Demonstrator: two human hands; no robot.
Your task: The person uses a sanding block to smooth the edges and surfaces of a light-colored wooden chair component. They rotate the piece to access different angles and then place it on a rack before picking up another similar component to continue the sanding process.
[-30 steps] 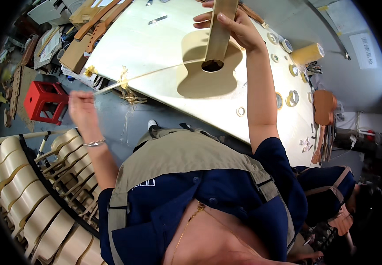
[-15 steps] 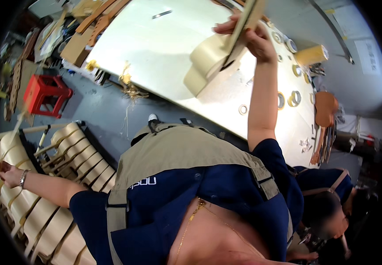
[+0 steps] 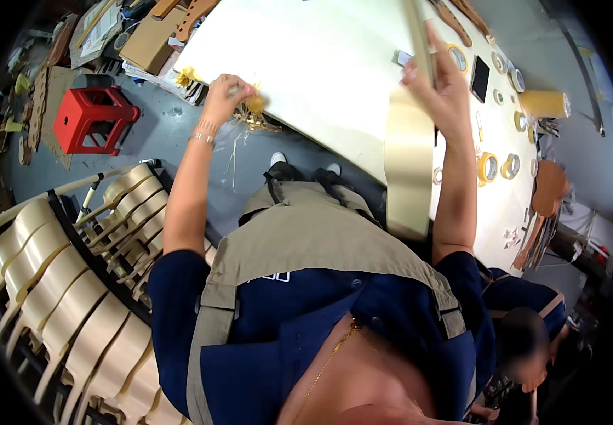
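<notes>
My right hand [image 3: 444,88] grips a pale cream guitar by its neck [image 3: 418,42], fingers wrapped round it. The guitar's body [image 3: 409,159] hangs below the hand, seen edge-on along its curved side, over the near edge of the white table. My left hand [image 3: 227,99] is at the table's left edge, its fingers curled in a pinch. Its fingertips are against a clump of yellowish tape scraps [image 3: 254,106] hanging off that edge. What sits between those fingers, if anything, I cannot make out.
Several tape rolls [image 3: 487,167] and a black phone [image 3: 480,78] lie on the white table [image 3: 306,64]. A red stool [image 3: 94,117] stands at the left. Cream guitars [image 3: 59,276] fill a rack at lower left. Another person [image 3: 526,297] works at lower right.
My left hand has swung from beside the rack up to the tape scraps at the table edge. The guitar has come closer to me and turned edge-on. The view has shifted.
</notes>
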